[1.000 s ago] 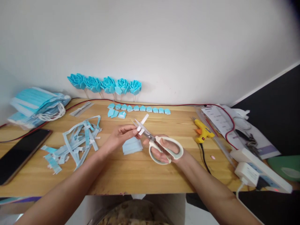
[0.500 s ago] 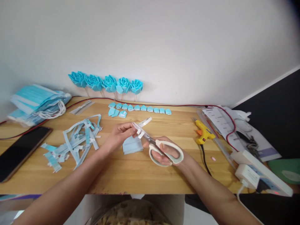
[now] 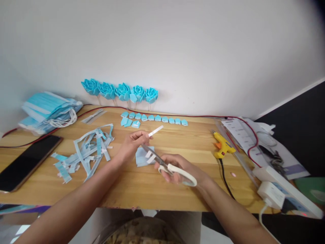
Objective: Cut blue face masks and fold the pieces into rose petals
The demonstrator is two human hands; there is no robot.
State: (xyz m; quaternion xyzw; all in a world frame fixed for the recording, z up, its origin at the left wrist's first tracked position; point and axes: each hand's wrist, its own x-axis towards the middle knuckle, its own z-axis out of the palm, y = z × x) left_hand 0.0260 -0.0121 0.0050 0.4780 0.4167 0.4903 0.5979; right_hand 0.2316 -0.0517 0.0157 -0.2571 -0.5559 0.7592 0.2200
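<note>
The scissors (image 3: 165,164) are lower than half a second ago. Then the blades were up by the fingers of the left hand (image 3: 133,145), across the white strip (image 3: 156,130). Now they are just under that hand, in front of the blue square (image 3: 141,160) on the table (image 3: 122,189). Two little white bits (image 3: 151,158) have come down with the blades.

The left hand pinches the white strip between thumb and fingers, up above the table. The right hand (image 3: 181,166) is wrapped around the scissors' handles.

The left fingers hide one end of the strip. The right fingers cover some of the handles, and the big loop is blurry. I can't tell if the white bits stick to the blades or just touch them. The blades cover some of the blue square too.

The strip is thin, flat and straight, and it points up to the right. The scissors have gray blades, close together, and creamy white handles. The square is pale blue and lies flat.
</note>
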